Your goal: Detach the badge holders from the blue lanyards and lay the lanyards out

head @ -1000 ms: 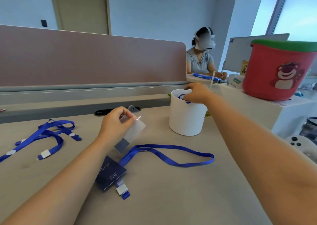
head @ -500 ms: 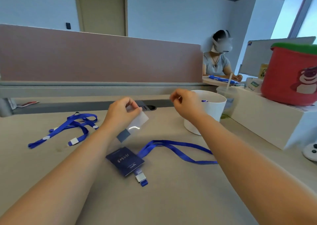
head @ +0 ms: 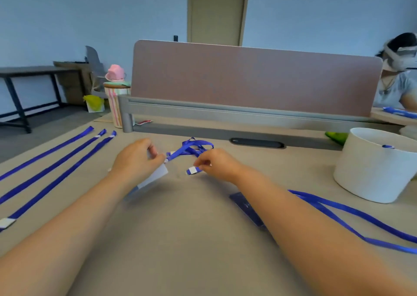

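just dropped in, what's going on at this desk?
A person is taking badge holders off blue lanyards. The left hand holds a clear plastic badge holder; the right hand pinches the white-tabbed end of a tangled blue lanyard mid-desk. Three straightened blue lanyards lie in parallel on the left. Another looped lanyard with a dark blue card waits beside the white round tub.
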The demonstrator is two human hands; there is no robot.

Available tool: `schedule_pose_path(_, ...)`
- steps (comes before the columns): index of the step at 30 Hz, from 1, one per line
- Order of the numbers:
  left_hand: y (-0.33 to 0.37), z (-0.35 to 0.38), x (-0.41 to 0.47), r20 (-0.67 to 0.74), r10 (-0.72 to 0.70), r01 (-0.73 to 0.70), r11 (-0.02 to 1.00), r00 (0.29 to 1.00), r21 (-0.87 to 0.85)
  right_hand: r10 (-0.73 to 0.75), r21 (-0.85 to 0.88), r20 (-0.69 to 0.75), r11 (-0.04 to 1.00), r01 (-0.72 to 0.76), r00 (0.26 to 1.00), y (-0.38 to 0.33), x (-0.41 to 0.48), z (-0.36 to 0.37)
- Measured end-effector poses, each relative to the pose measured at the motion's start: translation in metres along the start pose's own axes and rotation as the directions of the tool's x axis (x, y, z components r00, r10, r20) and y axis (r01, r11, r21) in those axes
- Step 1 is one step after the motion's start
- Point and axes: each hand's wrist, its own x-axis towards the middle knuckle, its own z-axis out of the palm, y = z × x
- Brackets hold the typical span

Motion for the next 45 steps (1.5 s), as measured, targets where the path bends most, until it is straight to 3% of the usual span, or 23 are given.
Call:
schedule_pose_path(5,-0.018,-0.004,-0.013,0.055,0.046,-0.052,0.994,0.997,0.1,0.088,-0.128,0.109,0.989,-0.073,0.99,-0.018,0.027,0.02)
schedule_pose_path(15,-0.025,-0.013,-0.027,0.192,0.2,-0.229,0.963,0.961,0.141,0.106,-0.088,0.099,0.991,-0.097,0.99,-0.028,0.035,0.036)
schedule_pose_path(20,-0.031,-0.019,-0.036,0.148,0.282,-0.303,0.942,0.948,0.145,0.013,0.34,-0.116,0.94,0.028,0.993,-0.038,0.022,0.03)
schedule_pose_path(22,-0.031,-0.022,-0.038,0.121,0.312,-0.326,0.938,0.942,0.119,-0.04,0.387,-0.124,0.918,0.085,0.991,-0.043,0.014,0.02)
schedule_pose_path(29,-0.028,-0.031,-0.044,0.129,0.339,-0.356,0.925,0.932,0.135,-0.145,0.29,-0.086,0.943,0.164,0.986,-0.062,0.001,0.022)
schedule_pose_path(45,-0.026,-0.036,-0.043,0.119,0.346,-0.364,0.909,0.931,0.202,-0.198,0.319,-0.142,0.918,0.234,0.97,-0.075,-0.007,0.016)
